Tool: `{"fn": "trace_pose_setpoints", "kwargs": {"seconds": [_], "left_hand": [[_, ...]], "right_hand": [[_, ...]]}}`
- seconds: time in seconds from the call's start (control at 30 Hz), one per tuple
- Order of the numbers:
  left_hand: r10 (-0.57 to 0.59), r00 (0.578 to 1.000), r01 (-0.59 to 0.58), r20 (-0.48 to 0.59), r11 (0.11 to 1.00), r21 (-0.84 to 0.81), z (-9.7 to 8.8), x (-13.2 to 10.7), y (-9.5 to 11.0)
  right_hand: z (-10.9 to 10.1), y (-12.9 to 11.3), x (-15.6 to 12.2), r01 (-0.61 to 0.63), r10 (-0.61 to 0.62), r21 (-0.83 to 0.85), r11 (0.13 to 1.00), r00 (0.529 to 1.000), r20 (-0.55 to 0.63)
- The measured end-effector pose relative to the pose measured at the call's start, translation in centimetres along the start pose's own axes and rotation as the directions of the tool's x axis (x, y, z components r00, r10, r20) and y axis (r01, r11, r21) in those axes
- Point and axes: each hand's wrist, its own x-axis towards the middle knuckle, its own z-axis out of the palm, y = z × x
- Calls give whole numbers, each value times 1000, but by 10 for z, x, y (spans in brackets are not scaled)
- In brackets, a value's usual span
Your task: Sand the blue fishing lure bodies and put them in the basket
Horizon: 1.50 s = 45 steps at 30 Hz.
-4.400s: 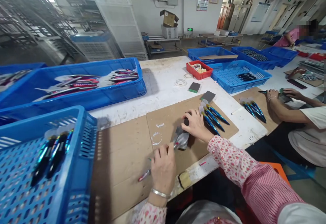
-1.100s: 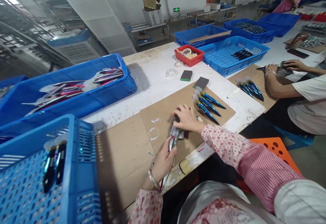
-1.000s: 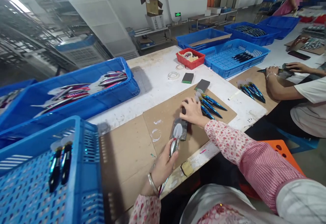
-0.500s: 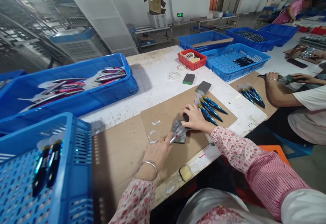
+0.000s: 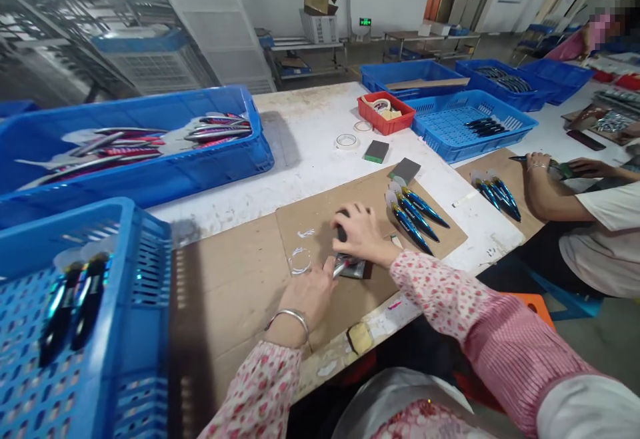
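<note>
My left hand (image 5: 307,292), with a bangle at its wrist, is closed on a slim silver fishing lure (image 5: 341,266) with a red mark, at the middle of the cardboard sheet (image 5: 340,312). My right hand (image 5: 364,232) grips a dark sanding block (image 5: 341,231) just above the lure and hides its far part. A grey pad (image 5: 361,270) lies under the lure. Right of my right hand, several blue lures (image 5: 413,218) with clear lips lie side by side. Two more sanding blocks, one with a green side (image 5: 377,152) and one grey (image 5: 406,171), rest behind them.
Blue crates with lures stand at far left (image 5: 263,136) and near left (image 5: 163,266). A red tray (image 5: 385,121) with tape rolls and more blue crates (image 5: 453,152) are at the back. At right a co-worker's hands (image 5: 540,162) handle another lure.
My right hand has moved left with the sanding block, over the lure, whose clear lip is now covered. My left hand keeps its hold. The view has shifted slightly.
</note>
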Motion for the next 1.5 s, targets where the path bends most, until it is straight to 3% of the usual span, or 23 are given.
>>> {"fn": "trace_pose_setpoints", "kwargs": {"seconds": [0.1, 0.23, 0.4, 0.5, 0.6, 0.8, 0.97, 1.17, 1.23, 1.33, 1.43, 1.5], "left_hand": [[-13, 1000, 14, 14, 1000, -6, -2, -1, 1], [-15, 999, 15, 35, 1000, -19, -5, -1, 2], [-29, 998, 30, 52, 999, -23, -6, 1, 2], [-24, 998, 27, 63, 999, -40, -9, 2, 1], [-14, 997, 19, 80, 998, -57, -13, 2, 1], [-27, 994, 34, 105, 997, -67, -14, 3, 0], [-17, 994, 27, 108, 995, -92, -13, 5, -2], [-66, 992, 74, 110, 995, -71, -12, 6, 0], [-70, 993, 77, 92, 994, -82, -12, 5, 1], [-81, 994, 89, 79, 991, -102, -14, 3, 4], [-86, 994, 93, 72, 990, -103, -15, 2, 4], [-90, 994, 96, 63, 991, -99, -14, 1, 3]], "right_hand": [[2, -5, 4, 35, -35, 9, 999, 999, 23], [-7, 8, -1, 25, -24, -12, 1000, 996, 81], [2, -2, 2, 6, -6, 9, 1000, 1000, -12], [5, 4, 2, 47, -48, 42, 998, 999, 25], [2, 12, 0, 7, -10, 38, 999, 997, 72], [8, 0, 4, 58, -59, 70, 996, 998, 16], [2, 17, 0, -29, 26, 44, 999, 996, 82], [18, -14, 16, -7, 6, 102, 995, 1000, 19], [21, -6, 22, -167, 170, 154, 974, 985, -6], [15, 24, 24, -372, 387, 210, 904, 922, -31], [-3, 51, 10, -293, 294, 175, 940, 956, 24], [-17, 60, -8, -211, 212, 111, 971, 977, 1]]}}
